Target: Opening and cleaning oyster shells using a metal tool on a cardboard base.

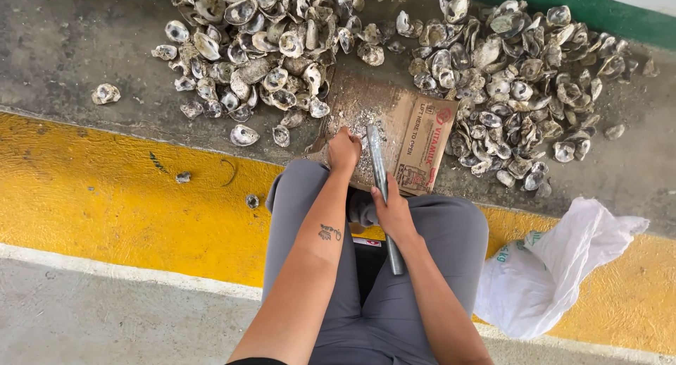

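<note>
Outdoors, shells litter concrete floor.

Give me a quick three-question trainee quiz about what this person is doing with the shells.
1. True or false: the right hand grips a grey metal bar.
2. What does the left hand press down on: A) flattened cardboard, B) the white plastic bag, C) the yellow painted strip?
3. Fill in: heaps of empty ____ shells lie on the concrete.

Key: 1 true; 2 A; 3 oyster.
</note>
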